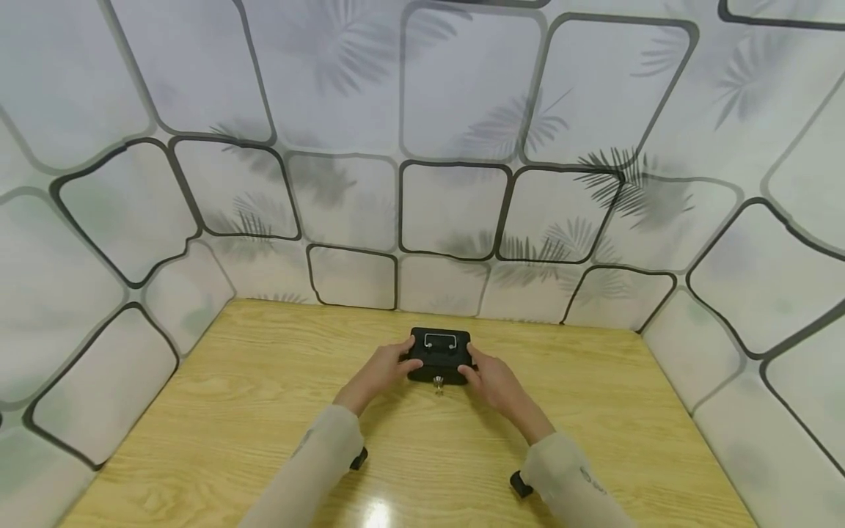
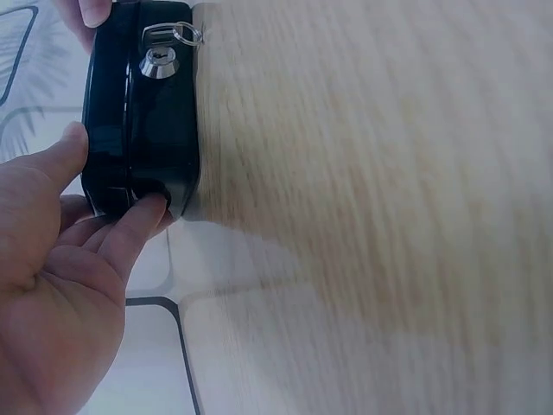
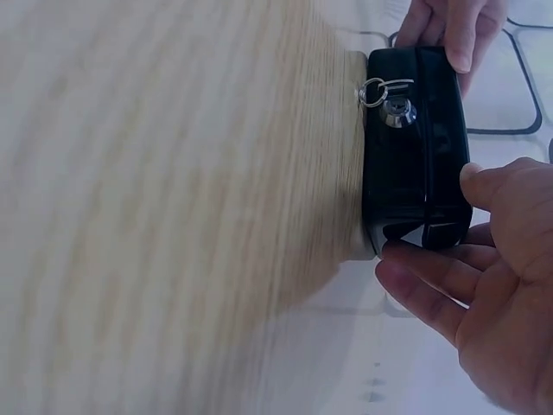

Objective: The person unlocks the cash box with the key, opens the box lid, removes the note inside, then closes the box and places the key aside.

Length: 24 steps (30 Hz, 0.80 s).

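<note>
A small black metal cash box sits on the wooden table with its lid down, and a wire handle lies on top. From its front face juts a silver lock, with a key and ring hanging at it. My left hand holds the box's left end, thumb on the lid edge and fingers along the side. At the opposite end my right hand grips it likewise, thumb at the lid and fingers low on the side. Both palms stand off the box.
The pale wooden table runs around the box and reflects a bright light near its front. Behind it and at both sides rise white panels with dark outlines and leaf prints. Black straps show at the sleeve cuffs.
</note>
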Motion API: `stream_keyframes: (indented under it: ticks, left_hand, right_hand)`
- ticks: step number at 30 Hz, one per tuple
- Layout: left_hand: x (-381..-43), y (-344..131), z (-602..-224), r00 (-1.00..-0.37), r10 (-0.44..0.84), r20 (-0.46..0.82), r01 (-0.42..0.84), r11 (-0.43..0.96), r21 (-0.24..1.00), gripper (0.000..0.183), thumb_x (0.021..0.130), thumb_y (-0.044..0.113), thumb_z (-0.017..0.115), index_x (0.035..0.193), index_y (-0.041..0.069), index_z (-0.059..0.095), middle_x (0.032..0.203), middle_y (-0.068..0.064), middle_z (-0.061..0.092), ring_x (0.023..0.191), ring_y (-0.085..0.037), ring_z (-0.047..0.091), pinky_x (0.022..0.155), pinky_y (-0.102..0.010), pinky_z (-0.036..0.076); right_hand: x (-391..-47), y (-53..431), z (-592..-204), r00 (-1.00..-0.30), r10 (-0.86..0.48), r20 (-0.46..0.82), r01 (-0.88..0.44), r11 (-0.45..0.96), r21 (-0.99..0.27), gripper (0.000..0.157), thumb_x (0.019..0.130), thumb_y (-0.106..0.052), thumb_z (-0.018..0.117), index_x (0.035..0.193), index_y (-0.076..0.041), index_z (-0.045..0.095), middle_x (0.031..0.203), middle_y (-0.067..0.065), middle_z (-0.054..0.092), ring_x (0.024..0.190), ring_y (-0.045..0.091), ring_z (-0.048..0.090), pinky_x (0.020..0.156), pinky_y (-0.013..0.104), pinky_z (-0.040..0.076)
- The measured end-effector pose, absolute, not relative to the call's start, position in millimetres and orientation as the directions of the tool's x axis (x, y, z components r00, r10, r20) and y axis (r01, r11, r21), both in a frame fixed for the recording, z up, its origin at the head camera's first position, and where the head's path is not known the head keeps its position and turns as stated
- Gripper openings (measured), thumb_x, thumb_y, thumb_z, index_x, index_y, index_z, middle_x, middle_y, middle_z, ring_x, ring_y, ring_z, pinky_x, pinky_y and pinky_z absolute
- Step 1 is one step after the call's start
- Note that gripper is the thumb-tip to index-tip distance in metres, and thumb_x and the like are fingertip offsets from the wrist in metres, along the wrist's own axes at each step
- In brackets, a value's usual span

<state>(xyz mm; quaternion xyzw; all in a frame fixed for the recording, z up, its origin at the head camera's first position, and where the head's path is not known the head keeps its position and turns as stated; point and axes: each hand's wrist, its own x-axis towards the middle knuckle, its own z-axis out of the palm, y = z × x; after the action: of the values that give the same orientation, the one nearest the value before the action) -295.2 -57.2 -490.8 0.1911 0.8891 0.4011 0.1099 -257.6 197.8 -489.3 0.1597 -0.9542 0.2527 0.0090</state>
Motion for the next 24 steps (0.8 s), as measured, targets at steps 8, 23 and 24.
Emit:
stream_keyframes:
  ticks: [8, 23, 24]
  left_hand:
    - [-281.4, -59.9, -489.8, -0.899, 0.437, -0.033, 0.265, 0.601, 0.754, 0.069, 0.105, 0.030, 0.062, 0.159, -0.001, 0.033, 0.158, -0.021, 0.040, 0.135, -0.038, 0.052, 0.095, -0.043, 0.051]
    - [-263.3, -65.2, -492.0, -0.887, 0.459, 0.044, 0.339, 0.585, 0.737, 0.067, 0.103, 0.025, 0.066, 0.155, -0.008, 0.037, 0.154, -0.026, 0.041, 0.141, -0.038, 0.045, 0.112, -0.050, 0.042]
    - [-262.2, -65.6, -492.1, -0.887, 0.459, 0.050, 0.342, 0.582, 0.738, 0.067, 0.103, 0.025, 0.066, 0.154, -0.008, 0.038, 0.154, -0.027, 0.041, 0.141, -0.038, 0.045, 0.112, -0.050, 0.042]
  right_hand:
    - [-243.1, 193.8, -485.1, -0.952, -0.289, 0.102, -0.302, 0.828, -0.472, 0.060, 0.107, -0.025, 0.060, 0.152, 0.011, 0.042, 0.141, 0.031, 0.057, 0.123, 0.043, 0.061, 0.101, 0.055, 0.051]
    - [-225.3, 190.5, -486.6, -0.945, -0.298, 0.134, -0.326, 0.834, -0.445, 0.058, 0.106, -0.023, 0.060, 0.149, 0.013, 0.045, 0.138, 0.033, 0.058, 0.119, 0.043, 0.064, 0.098, 0.054, 0.053]
    - [-223.8, 190.1, -486.3, -0.946, -0.298, 0.132, -0.325, 0.835, -0.443, 0.058, 0.106, -0.023, 0.061, 0.149, 0.013, 0.045, 0.138, 0.032, 0.058, 0.120, 0.043, 0.064, 0.099, 0.054, 0.053]
